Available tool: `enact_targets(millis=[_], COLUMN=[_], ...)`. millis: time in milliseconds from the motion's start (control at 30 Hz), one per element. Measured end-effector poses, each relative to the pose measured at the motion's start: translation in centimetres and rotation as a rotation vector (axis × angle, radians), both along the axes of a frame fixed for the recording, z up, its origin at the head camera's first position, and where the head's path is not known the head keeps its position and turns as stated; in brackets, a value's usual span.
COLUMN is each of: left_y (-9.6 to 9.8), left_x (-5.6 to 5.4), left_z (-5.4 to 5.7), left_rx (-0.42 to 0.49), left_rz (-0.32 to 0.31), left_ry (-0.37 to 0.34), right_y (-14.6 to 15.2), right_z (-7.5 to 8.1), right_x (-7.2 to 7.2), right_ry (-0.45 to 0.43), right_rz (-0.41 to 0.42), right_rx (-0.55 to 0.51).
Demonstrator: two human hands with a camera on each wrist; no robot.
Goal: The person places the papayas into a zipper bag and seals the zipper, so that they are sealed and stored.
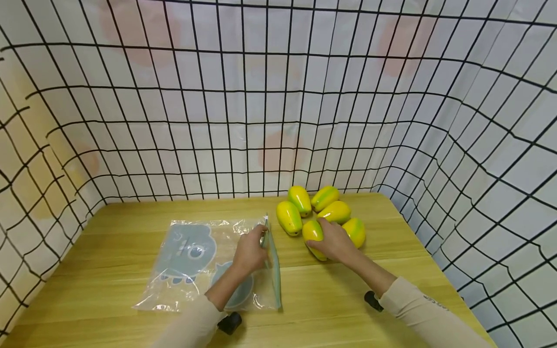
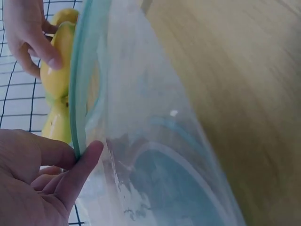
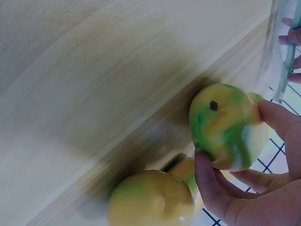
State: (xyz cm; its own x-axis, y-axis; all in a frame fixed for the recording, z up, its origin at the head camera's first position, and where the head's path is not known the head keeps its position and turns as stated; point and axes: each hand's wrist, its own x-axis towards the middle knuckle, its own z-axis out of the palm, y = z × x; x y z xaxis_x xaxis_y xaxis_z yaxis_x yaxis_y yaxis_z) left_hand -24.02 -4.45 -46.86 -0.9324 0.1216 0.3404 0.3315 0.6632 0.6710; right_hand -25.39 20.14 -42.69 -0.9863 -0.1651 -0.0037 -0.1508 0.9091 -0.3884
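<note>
A clear zip bag (image 1: 226,227) with blue cartoon prints and a green zip edge (image 1: 276,275) lies on the table. At that edge my left hand (image 1: 251,249) pinches the bag's mouth between thumb and finger; the left wrist view shows the edge lifted. My right hand (image 1: 335,241) grips a glossy yellow-green papaya (image 1: 312,231), thumb on one side and fingers on the other. In the right wrist view the papaya (image 3: 225,127) has a dark stem spot at its end. Several similar papayas (image 1: 289,218) lie grouped around and behind that hand.
Black wire grid panels (image 1: 243,121), with pale patterned sheeting behind, stand along the back and sides of the wooden table (image 1: 322,299). One papaya (image 1: 356,232) lies just right of my right hand. Black wrist devices (image 1: 229,323) show under both forearms.
</note>
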Motion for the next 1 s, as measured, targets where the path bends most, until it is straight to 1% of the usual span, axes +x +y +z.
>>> enact_targets(millis=[233,400,500,600,767,1000], left_y=[-0.27,-0.36,-0.47,-0.56,-0.59,-0.72], left_x=[-0.18,-0.38,-0.53,-0.7,-0.75,-0.79], left_z=[0.09,-0.14,-0.18,-0.21,-0.22,-0.68], left_rx=[0.025,0.041,0.039,0.026,0.03,0.097], left_rz=[0.026,0.047,0.063,0.069,0.073,0.088], left_ry=[-0.045,-0.025,-0.029,-0.018,-0.01,-0.03], right_y=[-0.27,-0.33,-0.38,-0.44,-0.46,-0.41], right_z=[0.27,0.36,0.39,0.42,0.34,0.15], right_x=[-0.22,-0.3,-0.29,-0.3,-0.37,-0.42], right_ry=[-0.011,-0.014,-0.015,-0.02,-0.029,-0.01], right_rz=[0.007,0.006,0.01,0.012,0.008,0.013], right_rx=[0.022,0.025,0.028,0.03,0.031,0.024])
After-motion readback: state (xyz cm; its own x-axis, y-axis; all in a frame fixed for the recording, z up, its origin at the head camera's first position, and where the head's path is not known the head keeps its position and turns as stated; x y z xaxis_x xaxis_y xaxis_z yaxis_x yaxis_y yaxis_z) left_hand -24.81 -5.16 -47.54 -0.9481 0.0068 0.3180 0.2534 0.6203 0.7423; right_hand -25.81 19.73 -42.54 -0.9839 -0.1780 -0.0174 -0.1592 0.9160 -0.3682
